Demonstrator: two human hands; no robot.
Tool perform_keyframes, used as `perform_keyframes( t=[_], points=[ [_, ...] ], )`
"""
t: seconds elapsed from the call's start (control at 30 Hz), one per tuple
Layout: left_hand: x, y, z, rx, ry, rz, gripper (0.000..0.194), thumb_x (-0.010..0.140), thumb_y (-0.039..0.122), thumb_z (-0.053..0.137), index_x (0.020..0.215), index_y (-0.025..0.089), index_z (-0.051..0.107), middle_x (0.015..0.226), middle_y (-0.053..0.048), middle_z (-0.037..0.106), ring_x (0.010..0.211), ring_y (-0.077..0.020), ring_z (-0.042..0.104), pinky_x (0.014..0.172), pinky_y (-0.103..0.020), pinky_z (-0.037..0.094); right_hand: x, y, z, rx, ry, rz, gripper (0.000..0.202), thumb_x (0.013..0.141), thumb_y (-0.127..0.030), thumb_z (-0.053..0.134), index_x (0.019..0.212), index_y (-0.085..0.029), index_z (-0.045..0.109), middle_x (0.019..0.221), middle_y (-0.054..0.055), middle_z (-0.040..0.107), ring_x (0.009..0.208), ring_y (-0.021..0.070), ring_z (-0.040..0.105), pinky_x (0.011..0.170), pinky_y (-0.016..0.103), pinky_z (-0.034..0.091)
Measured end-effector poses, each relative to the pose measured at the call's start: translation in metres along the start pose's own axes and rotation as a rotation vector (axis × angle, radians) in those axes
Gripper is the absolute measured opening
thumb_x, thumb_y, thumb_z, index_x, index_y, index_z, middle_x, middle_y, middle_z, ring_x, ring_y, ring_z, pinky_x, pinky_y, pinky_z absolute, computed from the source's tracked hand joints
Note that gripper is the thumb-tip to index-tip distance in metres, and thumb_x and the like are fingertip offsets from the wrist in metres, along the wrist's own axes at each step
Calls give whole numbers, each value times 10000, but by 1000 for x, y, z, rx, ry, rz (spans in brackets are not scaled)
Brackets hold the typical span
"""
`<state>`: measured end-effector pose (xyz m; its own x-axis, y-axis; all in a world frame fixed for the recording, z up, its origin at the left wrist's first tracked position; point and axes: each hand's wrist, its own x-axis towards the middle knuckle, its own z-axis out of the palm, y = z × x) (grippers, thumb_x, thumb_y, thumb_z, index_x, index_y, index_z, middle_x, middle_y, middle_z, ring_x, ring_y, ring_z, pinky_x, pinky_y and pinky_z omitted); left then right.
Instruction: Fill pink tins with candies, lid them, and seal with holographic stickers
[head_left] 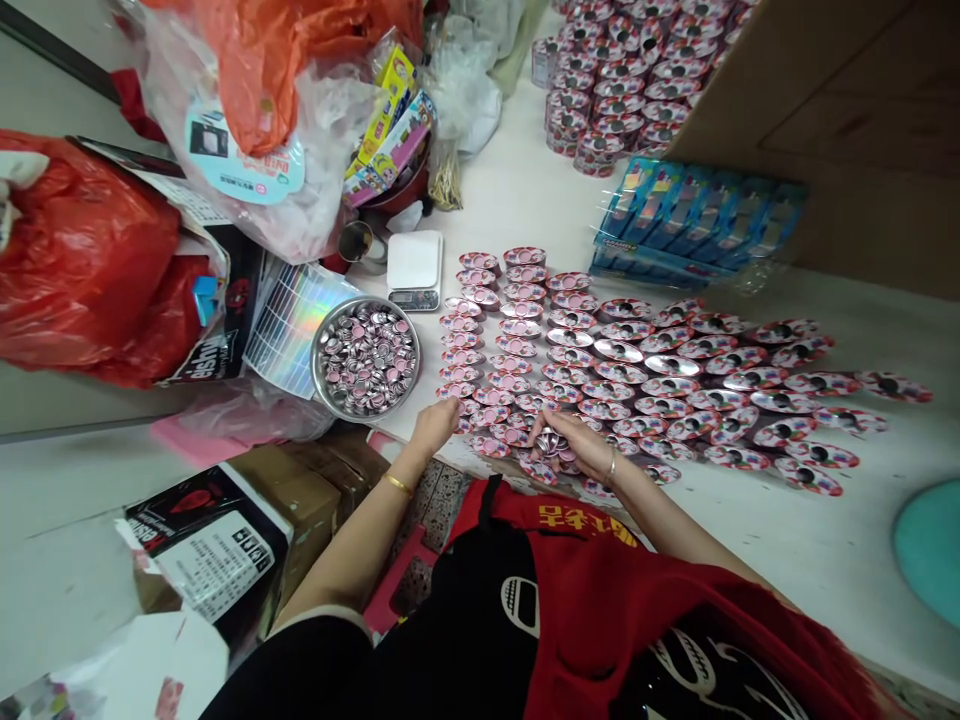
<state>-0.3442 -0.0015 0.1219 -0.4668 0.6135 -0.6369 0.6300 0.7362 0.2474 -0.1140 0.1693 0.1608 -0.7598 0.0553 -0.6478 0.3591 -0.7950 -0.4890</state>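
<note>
Rows of small oval-topped printed containers [664, 386] stand upright on the white table. Those toward the left have pink discs in their tops, while many to the right show dark round holes. My left hand [437, 425] is at the left edge of the rows, its fingertips pinched together beside a container; whether a cap is between them is hidden. Several small round pink-and-silver caps [553, 441] lie in my right hand [589, 445], which is curled around them palm up, over the near containers. A round metal bowl [316, 385] full of similar caps sits left of the rows.
Behind the bowl are a small white scale [415, 262] and a metal mug [371, 245]. Shiny label sheets [289, 325], red plastic bags [82, 260] and boxes crowd the left. Blue packs [690, 215] and more stacked containers [626, 80] stand at the back, beside a large cardboard box [855, 150].
</note>
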Motion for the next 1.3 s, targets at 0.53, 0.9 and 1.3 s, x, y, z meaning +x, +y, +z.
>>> perform_keyframes(
  t=[0.53,0.9,1.3],
  points=[
    [-62,-12,-11,-814,-115,-198,431,693,572,630,837,166,621,620,2,612,542,-129,540,536,-232,398,13,3,5,56,-82,-23,427,825,-611,552,721,-197,573,748,41,664,567,137,620,340,184,400],
    [111,175,-40,-272,132,213,296,827,404,497,682,170,604,615,-13,600,621,-134,541,618,-242,415,7,-16,-43,268,34,-232,463,846,-632,444,852,-189,580,769,74,676,614,180,658,342,196,405],
    [187,233,-60,203,-6,30,385,713,503,679,793,127,704,922,-219,709,916,-300,668,760,-340,460,19,-36,-66,318,64,-228,640,821,-794,319,749,-194,531,660,45,630,532,140,621,321,174,384]
  ],
)
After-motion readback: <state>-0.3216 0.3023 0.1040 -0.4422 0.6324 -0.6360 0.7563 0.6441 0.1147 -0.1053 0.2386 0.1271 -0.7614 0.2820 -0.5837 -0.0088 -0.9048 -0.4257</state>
